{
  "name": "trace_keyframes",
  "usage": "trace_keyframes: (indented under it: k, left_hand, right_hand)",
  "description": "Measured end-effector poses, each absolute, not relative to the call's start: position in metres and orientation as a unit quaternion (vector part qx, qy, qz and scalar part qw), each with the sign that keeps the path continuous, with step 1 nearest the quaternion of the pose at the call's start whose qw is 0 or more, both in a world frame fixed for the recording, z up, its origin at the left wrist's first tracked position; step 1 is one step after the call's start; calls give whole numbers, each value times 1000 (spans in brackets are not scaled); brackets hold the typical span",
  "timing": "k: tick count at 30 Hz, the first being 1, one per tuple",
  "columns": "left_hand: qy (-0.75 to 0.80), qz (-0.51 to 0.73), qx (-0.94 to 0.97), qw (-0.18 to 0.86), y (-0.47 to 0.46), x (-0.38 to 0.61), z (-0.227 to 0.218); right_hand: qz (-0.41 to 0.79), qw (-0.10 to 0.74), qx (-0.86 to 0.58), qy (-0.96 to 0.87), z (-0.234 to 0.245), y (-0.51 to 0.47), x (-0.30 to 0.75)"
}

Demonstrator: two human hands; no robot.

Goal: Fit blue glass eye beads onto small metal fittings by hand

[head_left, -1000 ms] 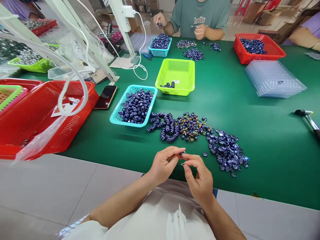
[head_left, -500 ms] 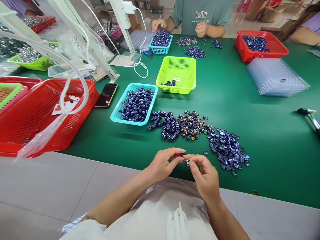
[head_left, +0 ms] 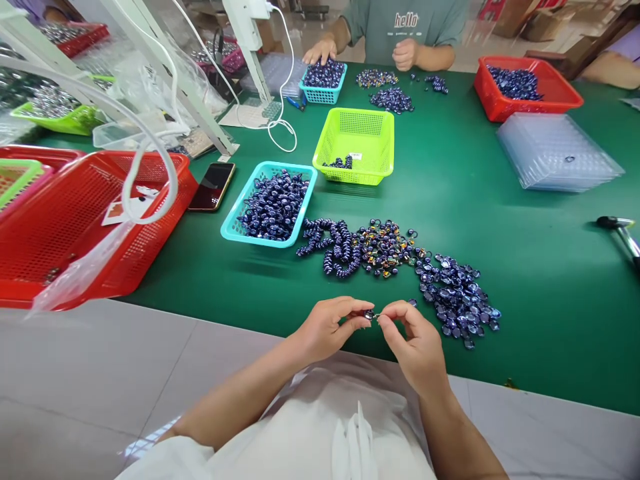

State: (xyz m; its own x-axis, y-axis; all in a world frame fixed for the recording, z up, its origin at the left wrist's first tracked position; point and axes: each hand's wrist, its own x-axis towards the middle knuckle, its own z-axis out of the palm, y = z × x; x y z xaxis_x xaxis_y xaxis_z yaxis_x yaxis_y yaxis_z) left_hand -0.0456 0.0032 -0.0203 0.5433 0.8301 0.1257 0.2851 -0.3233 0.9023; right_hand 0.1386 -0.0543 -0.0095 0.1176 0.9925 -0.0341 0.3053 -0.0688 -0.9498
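Near the table's front edge, my left hand [head_left: 330, 328] pinches a small dark shiny piece [head_left: 369, 314] between thumb and fingertips. My right hand [head_left: 416, 340] is closed in a pinch just to its right, on a thin light bit that reaches toward the dark piece; its kind is too small to tell. Beyond my hands lie linked rows of dark shiny rings [head_left: 340, 250]. Beside them is a heap of small pieces with orange-gold parts [head_left: 383, 247]. Flat dark-blue shiny discs [head_left: 457, 297] are spread to the right of my right hand.
A blue basket [head_left: 230, 230] full of dark pieces and a green basket [head_left: 353, 120] with a few stand beyond. A phone [head_left: 213, 187] and red basket [head_left: 165, 243] are left. Clear trays [head_left: 555, 150], a red bin [head_left: 560, 100] and a hammer-like tool [head_left: 620, 233] are right. A co-worker's hand [head_left: 323, 50] rests over a far basket.
My right hand has shifted slightly right, and the dark piece shows more clearly at my left fingertips. The co-worker's hand has moved onto the far basket of pieces.
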Motion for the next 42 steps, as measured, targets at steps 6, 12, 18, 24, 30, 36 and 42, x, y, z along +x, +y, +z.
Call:
trace_keyframes:
  k: [6, 12, 18, 24, 30, 36, 42]
  left_hand:
    - [308, 313, 795, 419, 8, -48, -23]
    - [297, 297, 813, 404, 10, -50, -25]
    - [290, 297, 809, 416, 9, -49, -27]
    - [305, 323, 767, 463, 4, -46, -26]
    - [390, 347, 621, 585, -6, -39, -25]
    - [462, 351, 485, 655, -4, -36, -18]
    - [469, 340, 376, 723, 2, -35, -12]
  right_hand:
    - [475, 378, -587, -536, -7, -47, 140]
    - [491, 374, -582, -529, -10, -47, 139]
    - [516, 359, -591, -505, -12, -45, 140]
    - [525, 356, -593, -496, -13, -41, 140]
    - [504, 401, -589, -489, -19, -40, 134]
    - [543, 411, -556, -477, -22, -44, 136]
    - [475, 438, -566, -512, -30, -55, 140]
